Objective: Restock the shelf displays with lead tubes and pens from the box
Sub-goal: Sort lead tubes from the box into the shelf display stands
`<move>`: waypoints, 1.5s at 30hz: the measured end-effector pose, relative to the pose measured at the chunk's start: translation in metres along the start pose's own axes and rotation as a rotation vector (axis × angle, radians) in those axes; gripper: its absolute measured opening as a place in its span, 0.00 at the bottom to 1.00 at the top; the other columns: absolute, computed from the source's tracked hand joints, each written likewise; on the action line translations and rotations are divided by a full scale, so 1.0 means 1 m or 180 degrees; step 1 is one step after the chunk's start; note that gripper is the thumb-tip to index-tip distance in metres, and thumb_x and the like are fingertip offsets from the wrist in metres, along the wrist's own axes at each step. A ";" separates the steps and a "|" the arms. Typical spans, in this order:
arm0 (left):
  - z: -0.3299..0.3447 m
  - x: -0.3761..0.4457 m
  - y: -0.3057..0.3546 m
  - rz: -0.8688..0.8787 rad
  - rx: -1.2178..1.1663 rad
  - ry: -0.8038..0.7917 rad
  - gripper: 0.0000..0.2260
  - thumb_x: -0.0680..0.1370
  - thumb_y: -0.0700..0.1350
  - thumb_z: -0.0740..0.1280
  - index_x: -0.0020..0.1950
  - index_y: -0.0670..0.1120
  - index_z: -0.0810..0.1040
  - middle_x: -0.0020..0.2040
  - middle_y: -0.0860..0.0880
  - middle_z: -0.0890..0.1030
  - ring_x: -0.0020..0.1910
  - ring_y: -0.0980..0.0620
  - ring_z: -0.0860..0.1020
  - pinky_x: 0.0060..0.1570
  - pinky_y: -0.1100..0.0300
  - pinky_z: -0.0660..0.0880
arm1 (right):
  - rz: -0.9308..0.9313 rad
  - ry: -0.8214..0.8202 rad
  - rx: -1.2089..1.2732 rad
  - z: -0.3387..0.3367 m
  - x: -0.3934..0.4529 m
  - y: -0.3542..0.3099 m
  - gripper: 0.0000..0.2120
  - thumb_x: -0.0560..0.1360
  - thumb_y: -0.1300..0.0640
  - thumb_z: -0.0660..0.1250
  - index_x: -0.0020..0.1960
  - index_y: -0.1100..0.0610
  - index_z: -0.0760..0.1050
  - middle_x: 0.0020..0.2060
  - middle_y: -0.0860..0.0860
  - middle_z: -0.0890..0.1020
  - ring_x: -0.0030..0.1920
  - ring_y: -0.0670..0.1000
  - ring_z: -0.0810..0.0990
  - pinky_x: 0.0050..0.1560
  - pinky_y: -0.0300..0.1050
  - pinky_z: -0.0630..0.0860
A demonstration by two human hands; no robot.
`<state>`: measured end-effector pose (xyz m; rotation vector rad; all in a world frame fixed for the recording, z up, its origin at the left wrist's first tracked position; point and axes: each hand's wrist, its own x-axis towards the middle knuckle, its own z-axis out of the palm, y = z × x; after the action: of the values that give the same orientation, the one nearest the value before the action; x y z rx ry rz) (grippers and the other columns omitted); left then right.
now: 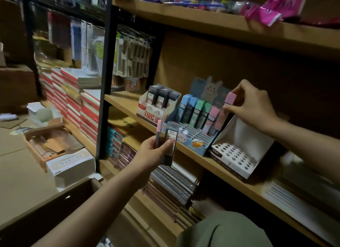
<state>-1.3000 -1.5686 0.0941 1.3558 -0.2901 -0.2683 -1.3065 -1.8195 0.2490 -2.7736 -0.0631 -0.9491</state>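
Right hand (252, 106) pinching pink lead tube (225, 110) at display (191, 141), left hand (156, 151) gripping two tubes (168, 138)

Small print on the dark lead tube (170, 136) labels, illegible.

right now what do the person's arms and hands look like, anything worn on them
Both forearms are bare up to the frame edge: no sleeves, gloves, watch or rings visible on the left hand or right hand. An olive-green garment shows at the bottom.

Matt wooden shelf (193, 155), glossy plastic lead tubes (195, 110), printed cardboard display (198, 147).
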 end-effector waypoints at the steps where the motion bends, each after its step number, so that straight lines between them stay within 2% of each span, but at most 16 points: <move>1: 0.002 0.001 -0.002 0.0001 -0.0002 -0.0007 0.09 0.79 0.48 0.65 0.56 0.46 0.78 0.49 0.47 0.82 0.45 0.53 0.81 0.36 0.65 0.75 | -0.0009 0.0042 -0.0094 0.004 -0.001 0.004 0.18 0.67 0.54 0.79 0.50 0.52 0.72 0.41 0.47 0.80 0.41 0.47 0.80 0.36 0.34 0.71; 4: 0.005 0.005 -0.004 0.0034 0.0024 0.0088 0.08 0.80 0.47 0.65 0.56 0.45 0.78 0.46 0.48 0.82 0.36 0.59 0.79 0.27 0.71 0.72 | -0.0086 0.0151 -0.0265 0.014 -0.002 0.008 0.18 0.67 0.52 0.79 0.48 0.52 0.71 0.39 0.45 0.79 0.40 0.48 0.80 0.36 0.41 0.76; 8: 0.004 0.010 -0.006 0.0048 0.0026 0.0142 0.08 0.80 0.47 0.65 0.55 0.45 0.78 0.48 0.47 0.82 0.45 0.52 0.81 0.32 0.68 0.73 | -0.0108 0.0040 -0.0454 0.025 -0.001 0.011 0.19 0.67 0.52 0.78 0.48 0.51 0.70 0.40 0.48 0.81 0.40 0.50 0.81 0.41 0.52 0.81; 13: 0.002 0.015 -0.009 0.0043 0.0051 0.0185 0.10 0.79 0.47 0.65 0.58 0.45 0.77 0.50 0.47 0.82 0.47 0.52 0.81 0.38 0.64 0.75 | 0.0031 -0.0048 -0.0498 0.042 -0.001 0.017 0.18 0.67 0.54 0.79 0.49 0.52 0.71 0.41 0.51 0.83 0.38 0.50 0.79 0.38 0.43 0.74; 19: -0.002 0.020 -0.013 0.0022 0.0021 0.0234 0.10 0.79 0.48 0.65 0.59 0.46 0.77 0.51 0.47 0.82 0.50 0.49 0.81 0.46 0.57 0.77 | 0.0110 -0.0080 -0.0257 0.044 0.000 0.021 0.18 0.67 0.54 0.79 0.46 0.50 0.70 0.38 0.45 0.77 0.35 0.45 0.75 0.30 0.34 0.64; 23: -0.002 0.023 -0.014 0.0057 0.0071 0.0342 0.09 0.79 0.48 0.65 0.58 0.48 0.77 0.49 0.50 0.82 0.47 0.53 0.81 0.39 0.63 0.75 | 0.0040 -0.0094 -0.0273 0.041 -0.001 0.025 0.18 0.66 0.53 0.79 0.46 0.49 0.71 0.38 0.46 0.78 0.37 0.46 0.77 0.31 0.32 0.65; 25: -0.001 0.022 -0.015 0.0051 0.0082 0.0344 0.09 0.79 0.48 0.65 0.57 0.48 0.77 0.48 0.50 0.82 0.45 0.55 0.81 0.35 0.66 0.75 | 0.0074 -0.0033 -0.0320 0.043 -0.001 0.026 0.17 0.67 0.52 0.79 0.45 0.49 0.70 0.38 0.46 0.79 0.37 0.47 0.78 0.31 0.34 0.67; 27: 0.000 0.021 -0.016 0.0055 0.0085 0.0325 0.09 0.79 0.48 0.65 0.58 0.48 0.77 0.48 0.50 0.82 0.45 0.55 0.81 0.33 0.66 0.75 | 0.0118 0.0029 -0.0330 0.046 -0.001 0.026 0.17 0.67 0.52 0.78 0.46 0.49 0.71 0.39 0.47 0.80 0.39 0.49 0.79 0.34 0.40 0.73; 34: -0.002 0.020 -0.015 0.0080 0.0004 0.0323 0.10 0.79 0.47 0.65 0.60 0.47 0.76 0.51 0.49 0.81 0.49 0.52 0.80 0.44 0.59 0.77 | 0.0103 -0.0050 -0.0435 0.054 -0.007 0.024 0.16 0.68 0.51 0.77 0.46 0.49 0.70 0.36 0.46 0.78 0.37 0.49 0.79 0.39 0.48 0.79; 37: -0.003 0.019 -0.014 0.0080 -0.0018 0.0333 0.10 0.79 0.48 0.65 0.59 0.48 0.77 0.50 0.49 0.81 0.49 0.53 0.80 0.44 0.59 0.77 | 0.0147 0.0013 -0.0733 0.057 -0.010 0.027 0.14 0.69 0.50 0.77 0.46 0.51 0.73 0.41 0.49 0.79 0.41 0.51 0.77 0.42 0.48 0.77; 39: -0.003 0.019 -0.014 0.0076 0.0001 0.0350 0.10 0.79 0.48 0.65 0.58 0.48 0.77 0.49 0.50 0.82 0.48 0.54 0.81 0.42 0.61 0.77 | 0.0151 0.0109 -0.0874 0.059 -0.012 0.026 0.14 0.68 0.50 0.77 0.47 0.53 0.75 0.44 0.50 0.75 0.44 0.52 0.74 0.42 0.46 0.72; 43: -0.003 0.017 -0.012 0.0019 0.0015 0.0311 0.10 0.79 0.48 0.65 0.58 0.48 0.77 0.51 0.48 0.82 0.49 0.52 0.81 0.46 0.58 0.78 | 0.0255 -0.0009 -0.1108 0.059 -0.015 0.019 0.15 0.72 0.48 0.73 0.53 0.54 0.77 0.51 0.53 0.74 0.49 0.57 0.77 0.45 0.51 0.77; 45: -0.004 0.016 -0.010 0.0002 -0.0025 0.0226 0.10 0.79 0.48 0.65 0.58 0.47 0.77 0.52 0.48 0.82 0.50 0.52 0.81 0.47 0.58 0.78 | 0.0354 -0.0058 -0.1140 0.057 -0.017 0.013 0.18 0.73 0.46 0.71 0.58 0.54 0.76 0.53 0.53 0.73 0.50 0.55 0.77 0.44 0.49 0.76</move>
<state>-1.2841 -1.5724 0.0840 1.3543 -0.2298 -0.2201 -1.2845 -1.8202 0.1924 -3.0677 0.2828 -0.9904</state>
